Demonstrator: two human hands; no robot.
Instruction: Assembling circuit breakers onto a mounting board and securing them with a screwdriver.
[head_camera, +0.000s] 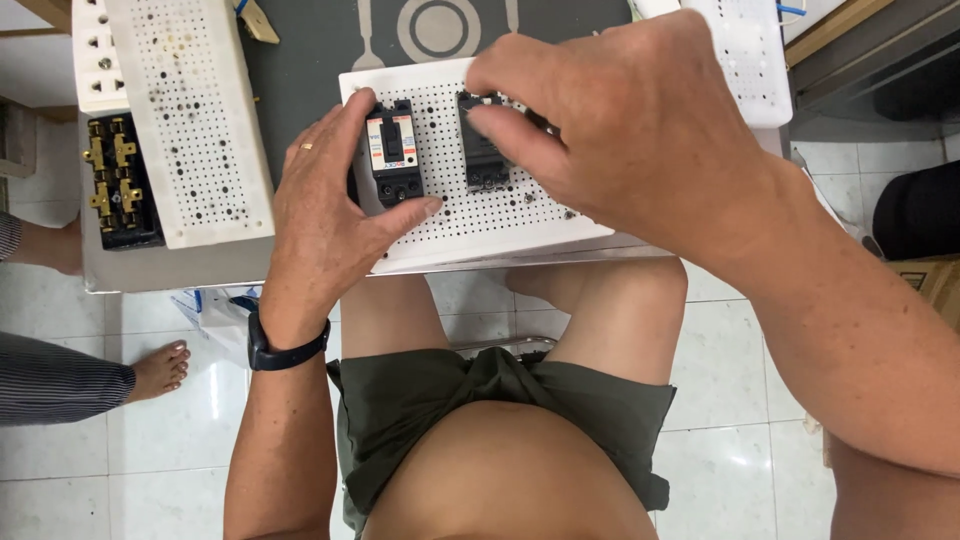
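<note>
A white perforated board (500, 215) lies on the table edge in front of me. My left hand (325, 215) holds a black circuit breaker (393, 152) with a coloured label against the board, thumb below it and fingers at its left side. My right hand (620, 120) reaches over the board and grips a second black breaker (482, 155) just to the right of the first. A ring is on my left hand and a dark band sits on that wrist.
Another white perforated board (190, 120) lies at the left, with a black terminal block with brass contacts (118, 185) and a white socket strip (95, 55) beside it. A third white board (745, 60) sits at the back right. Someone's bare foot (160, 368) stands on the tiled floor at left.
</note>
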